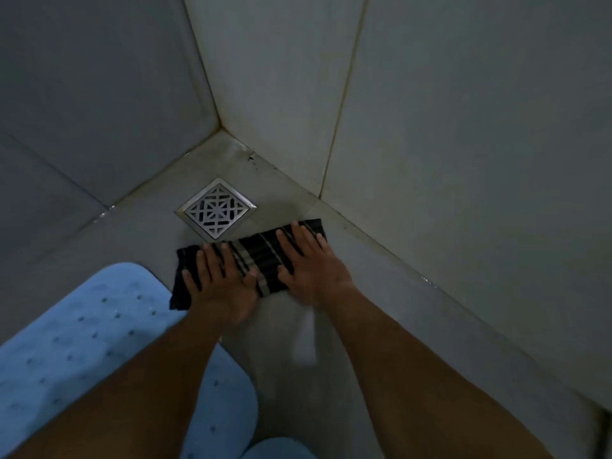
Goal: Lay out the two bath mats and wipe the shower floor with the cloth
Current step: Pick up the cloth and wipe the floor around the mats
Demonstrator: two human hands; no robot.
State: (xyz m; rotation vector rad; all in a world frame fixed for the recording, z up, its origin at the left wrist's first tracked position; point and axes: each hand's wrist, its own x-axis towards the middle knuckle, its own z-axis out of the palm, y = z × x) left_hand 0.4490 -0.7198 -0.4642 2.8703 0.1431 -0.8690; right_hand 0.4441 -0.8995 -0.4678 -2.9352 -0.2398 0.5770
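Cloth (261, 260): on shower floor (381, 293) by corner drain (216, 209); our left hand (220, 286) and right hand (314, 266) press it flat-palmed, fingers spread. Blue mat (82, 332) laid; second mat (278, 448) barely visible. Wiping under way, we judge.

A single head-worn view is given, aimed steeply down and forward into a tiled corner. The floor (381, 293) and drain (216, 208) are seen close, with both forearms entering from the bottom edge.

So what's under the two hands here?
Both the left hand and right hand press flat on a dark striped cloth lying on the shower floor beside the drain grate. The floor beneath the cloth is hidden.
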